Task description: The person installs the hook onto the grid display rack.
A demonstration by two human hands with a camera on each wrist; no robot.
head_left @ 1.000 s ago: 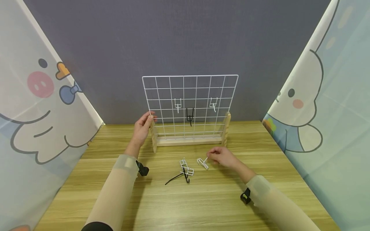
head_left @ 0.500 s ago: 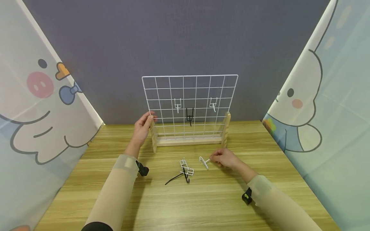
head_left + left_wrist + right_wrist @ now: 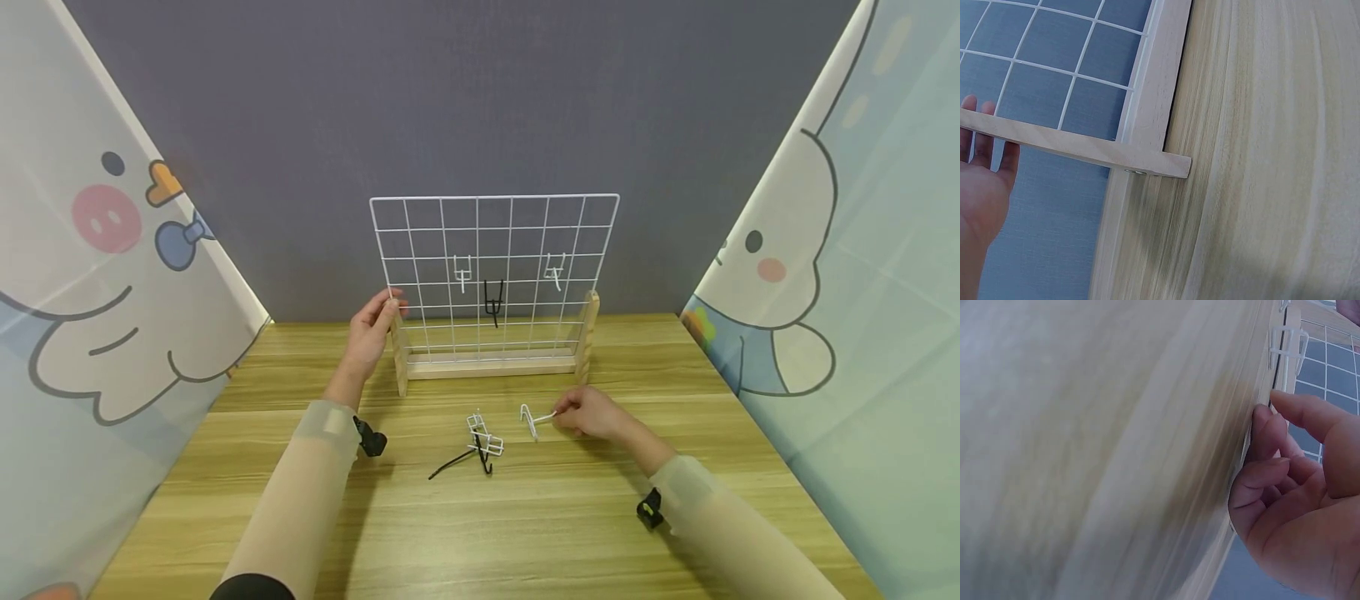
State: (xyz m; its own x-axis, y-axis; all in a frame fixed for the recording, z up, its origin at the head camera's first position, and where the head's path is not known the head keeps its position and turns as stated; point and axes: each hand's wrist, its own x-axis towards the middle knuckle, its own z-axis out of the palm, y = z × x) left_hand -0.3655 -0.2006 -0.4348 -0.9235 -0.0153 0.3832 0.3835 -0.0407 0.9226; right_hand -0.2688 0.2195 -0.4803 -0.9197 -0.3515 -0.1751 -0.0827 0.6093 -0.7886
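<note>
My left hand [image 3: 367, 332] grips the left wooden post [image 3: 400, 354] of a stand that holds a white wire grid panel upright. In the left wrist view its fingertips show past the post [image 3: 1091, 145]. Low over the table, my right hand [image 3: 592, 412] pinches a white wire hook [image 3: 533, 422] by the tip of its prong, the double-looped end pointing left. The right wrist view has this hook [image 3: 1288, 347] beyond the thumb, partly cut off. Two white hooks, a left one [image 3: 462, 273] and a right one [image 3: 554, 273], hang on the grid with a black hook [image 3: 493, 302] lower between them.
Left of the right hand, a small tangled pile of white hooks [image 3: 486, 443] and black hooks [image 3: 452, 463] lies on the wooden table [image 3: 480, 533]. A grey wall [image 3: 495, 100] stands behind the stand. Printed cloth sheets [image 3: 112, 333] flank both sides.
My right hand has moved slightly right, and the white hook in it has turned so its prong lies nearly sideways. The left hand stays on the post.
</note>
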